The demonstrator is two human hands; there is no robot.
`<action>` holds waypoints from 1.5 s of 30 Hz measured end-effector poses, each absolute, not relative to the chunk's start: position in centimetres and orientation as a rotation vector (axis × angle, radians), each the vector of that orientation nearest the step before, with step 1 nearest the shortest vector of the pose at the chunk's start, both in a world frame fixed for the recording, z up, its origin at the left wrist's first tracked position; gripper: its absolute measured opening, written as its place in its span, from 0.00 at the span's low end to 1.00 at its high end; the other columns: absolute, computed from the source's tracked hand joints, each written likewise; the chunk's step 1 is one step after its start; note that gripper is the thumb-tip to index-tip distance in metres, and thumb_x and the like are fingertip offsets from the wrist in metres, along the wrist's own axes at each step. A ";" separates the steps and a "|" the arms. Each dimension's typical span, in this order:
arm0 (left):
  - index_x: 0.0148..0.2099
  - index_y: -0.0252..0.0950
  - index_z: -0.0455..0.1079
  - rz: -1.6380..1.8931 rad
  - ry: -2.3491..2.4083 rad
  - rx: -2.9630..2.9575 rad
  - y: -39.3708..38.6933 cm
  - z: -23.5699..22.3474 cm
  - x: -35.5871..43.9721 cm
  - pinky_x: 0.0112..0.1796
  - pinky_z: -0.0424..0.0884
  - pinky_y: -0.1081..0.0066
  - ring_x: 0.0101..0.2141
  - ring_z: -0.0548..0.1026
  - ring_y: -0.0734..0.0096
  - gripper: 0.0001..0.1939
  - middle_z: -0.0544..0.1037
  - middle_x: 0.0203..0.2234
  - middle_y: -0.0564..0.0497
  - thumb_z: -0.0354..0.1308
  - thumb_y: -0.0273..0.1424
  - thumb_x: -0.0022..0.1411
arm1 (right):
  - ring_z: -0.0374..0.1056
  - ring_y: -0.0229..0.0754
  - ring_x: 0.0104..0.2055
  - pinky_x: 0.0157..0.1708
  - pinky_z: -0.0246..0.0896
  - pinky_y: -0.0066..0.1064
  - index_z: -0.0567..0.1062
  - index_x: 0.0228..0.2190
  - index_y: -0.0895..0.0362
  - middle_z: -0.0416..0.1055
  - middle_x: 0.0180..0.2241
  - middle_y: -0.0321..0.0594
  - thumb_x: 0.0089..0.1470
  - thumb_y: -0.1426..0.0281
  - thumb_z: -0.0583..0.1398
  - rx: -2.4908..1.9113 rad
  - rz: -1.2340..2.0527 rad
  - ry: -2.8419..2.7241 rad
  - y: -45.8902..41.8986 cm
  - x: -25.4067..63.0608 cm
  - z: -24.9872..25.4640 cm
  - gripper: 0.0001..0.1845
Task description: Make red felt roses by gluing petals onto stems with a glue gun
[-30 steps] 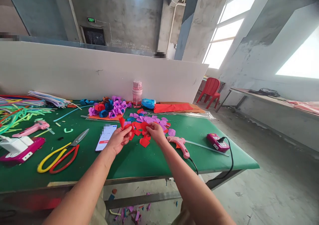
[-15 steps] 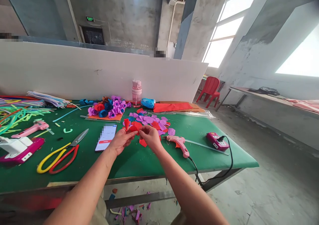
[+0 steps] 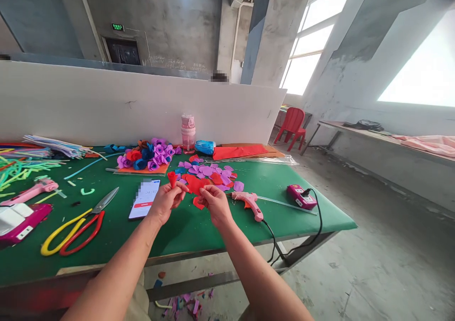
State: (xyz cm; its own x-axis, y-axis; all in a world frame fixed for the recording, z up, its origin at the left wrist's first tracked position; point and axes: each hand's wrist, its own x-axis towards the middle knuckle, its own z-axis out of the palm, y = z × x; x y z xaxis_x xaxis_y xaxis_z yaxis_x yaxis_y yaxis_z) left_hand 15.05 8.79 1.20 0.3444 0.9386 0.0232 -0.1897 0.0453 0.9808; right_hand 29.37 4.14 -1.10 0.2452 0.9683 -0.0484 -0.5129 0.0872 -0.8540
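My left hand (image 3: 168, 201) is closed on a small rolled red paper bud (image 3: 172, 179), which sticks up above the fingers. My right hand (image 3: 215, 204) pinches the lower edge of a flat red petal (image 3: 196, 183) between thumb and fingertips. That petal lies between the two hands; whether my left fingertips also touch it, I cannot tell. Behind the hands, purple petals (image 3: 204, 170) and more red ones are scattered over the green table (image 3: 199, 236). A pink glue gun (image 3: 249, 201) rests to the right of my right hand.
Left of my hands lie a phone (image 3: 145, 199) and scissors (image 3: 80, 221). Finished paper flowers (image 3: 152, 156) are piled behind, near a pink bottle (image 3: 188, 134). A purple power socket (image 3: 302, 197) sits at right, its black cable hanging over the edge. Pipe cleaners (image 3: 53, 146) fill the far left.
My hands have drawn slightly apart, and more of the red petal shows between them. The view has turned a little to the right.
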 end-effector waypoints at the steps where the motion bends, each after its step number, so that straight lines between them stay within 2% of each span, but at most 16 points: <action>1: 0.24 0.33 0.69 1.030 0.806 1.198 8.7 1.2 15.1 0.14 0.41 0.78 0.10 0.50 0.85 0.05 0.64 0.12 0.56 0.54 0.28 0.46 | 0.63 0.32 0.18 0.21 0.61 0.24 0.69 0.24 0.57 0.66 0.16 0.30 0.34 0.64 0.67 -0.894 1.216 -0.617 4.0 29.3 -1.2 0.15; 4: 0.27 0.32 0.72 1.023 0.772 1.194 8.5 1.5 15.2 0.14 0.41 0.77 0.10 0.49 0.86 0.08 0.67 0.13 0.55 0.55 0.31 0.47 | 0.62 0.31 0.18 0.22 0.62 0.24 0.69 0.23 0.57 0.64 0.16 0.29 0.33 0.64 0.68 -0.869 1.197 -0.549 3.7 29.4 -1.6 0.15; 7: 0.31 0.32 0.72 0.999 0.788 1.228 8.1 1.7 15.3 0.14 0.42 0.77 0.11 0.50 0.87 0.10 0.70 0.17 0.53 0.61 0.34 0.47 | 0.61 0.30 0.18 0.22 0.62 0.23 0.69 0.22 0.57 0.63 0.17 0.29 0.32 0.65 0.69 -0.833 1.197 -0.467 3.3 29.8 -1.8 0.16; 11: 0.29 0.32 0.71 0.981 0.827 1.238 7.7 1.5 15.7 0.15 0.44 0.77 0.12 0.51 0.89 0.14 0.71 0.20 0.54 0.66 0.37 0.44 | 0.60 0.30 0.19 0.21 0.62 0.23 0.70 0.22 0.57 0.63 0.17 0.29 0.31 0.67 0.69 -0.807 1.217 -0.410 2.6 30.1 -1.5 0.15; 15: 0.37 0.34 0.70 0.933 0.826 1.219 7.6 1.0 16.1 0.15 0.45 0.78 0.12 0.52 0.88 0.20 0.70 0.21 0.56 0.67 0.38 0.43 | 0.61 0.30 0.19 0.21 0.61 0.23 0.70 0.22 0.57 0.64 0.17 0.30 0.32 0.65 0.69 -0.825 1.240 -0.474 2.1 29.4 -1.5 0.15; 17: 0.35 0.34 0.69 0.915 0.828 1.221 7.6 0.8 16.2 0.15 0.45 0.79 0.13 0.52 0.87 0.19 0.65 0.17 0.59 0.68 0.38 0.41 | 0.61 0.31 0.19 0.21 0.61 0.23 0.70 0.21 0.57 0.65 0.17 0.30 0.33 0.65 0.68 -0.851 1.266 -0.527 2.0 28.9 -1.6 0.14; 19: 0.28 0.33 0.66 0.911 0.843 1.231 7.6 0.7 16.3 0.15 0.44 0.78 0.13 0.52 0.87 0.18 0.60 0.14 0.62 0.68 0.37 0.40 | 0.61 0.31 0.19 0.22 0.61 0.25 0.70 0.22 0.57 0.65 0.18 0.31 0.35 0.63 0.67 -0.878 1.289 -0.583 2.0 28.7 -1.9 0.14; 22: 0.22 0.33 0.63 0.946 0.884 1.237 7.5 0.7 16.3 0.15 0.44 0.78 0.13 0.51 0.87 0.19 0.59 0.14 0.62 0.69 0.39 0.38 | 0.60 0.31 0.20 0.23 0.60 0.25 0.71 0.26 0.56 0.67 0.23 0.32 0.41 0.61 0.63 -0.940 1.103 -0.650 2.0 29.2 -1.9 0.13; 25: 0.22 0.34 0.64 0.974 0.937 1.300 7.6 0.7 16.2 0.16 0.45 0.77 0.14 0.51 0.86 0.19 0.59 0.14 0.61 0.68 0.40 0.38 | 0.58 0.32 0.22 0.23 0.56 0.24 0.71 0.26 0.56 0.65 0.22 0.32 0.46 0.62 0.60 -1.048 0.790 -0.837 1.8 30.0 -1.5 0.10; 31: 0.21 0.33 0.66 0.927 1.047 1.507 7.6 0.8 16.1 0.17 0.46 0.76 0.15 0.51 0.83 0.19 0.59 0.12 0.61 0.66 0.43 0.38 | 0.60 0.35 0.24 0.25 0.56 0.25 0.75 0.26 0.58 0.69 0.23 0.35 0.46 0.64 0.61 -1.237 0.594 -1.177 1.1 29.8 -0.4 0.09; 35: 0.21 0.33 0.67 0.939 1.047 1.558 7.4 0.9 16.2 0.19 0.50 0.76 0.16 0.55 0.81 0.19 0.61 0.13 0.59 0.66 0.44 0.37 | 0.60 0.35 0.24 0.25 0.55 0.25 0.75 0.25 0.57 0.69 0.23 0.35 0.47 0.63 0.60 -1.269 0.567 -1.250 1.2 29.7 -0.3 0.10; 39: 0.19 0.33 0.68 0.970 1.014 1.597 7.5 0.8 16.4 0.21 0.54 0.76 0.18 0.60 0.78 0.19 0.65 0.13 0.58 0.67 0.44 0.35 | 0.57 0.34 0.23 0.24 0.53 0.25 0.71 0.22 0.57 0.65 0.21 0.33 0.48 0.66 0.59 -1.271 0.510 -1.277 1.3 29.8 -0.3 0.08; 42: 0.19 0.34 0.67 1.018 1.002 1.552 7.2 0.5 17.0 0.19 0.53 0.76 0.17 0.59 0.79 0.19 0.63 0.12 0.58 0.67 0.44 0.35 | 0.55 0.34 0.24 0.25 0.51 0.25 0.68 0.22 0.57 0.62 0.21 0.31 0.48 0.67 0.57 -1.261 0.483 -1.239 1.6 29.4 -0.7 0.08; 45: 0.20 0.34 0.67 1.061 0.991 1.461 6.6 -0.1 17.8 0.17 0.50 0.77 0.15 0.56 0.81 0.20 0.61 0.11 0.59 0.66 0.45 0.37 | 0.53 0.33 0.22 0.23 0.50 0.25 0.65 0.23 0.57 0.58 0.20 0.30 0.50 0.65 0.56 -1.197 0.583 -1.058 2.3 29.0 -1.5 0.09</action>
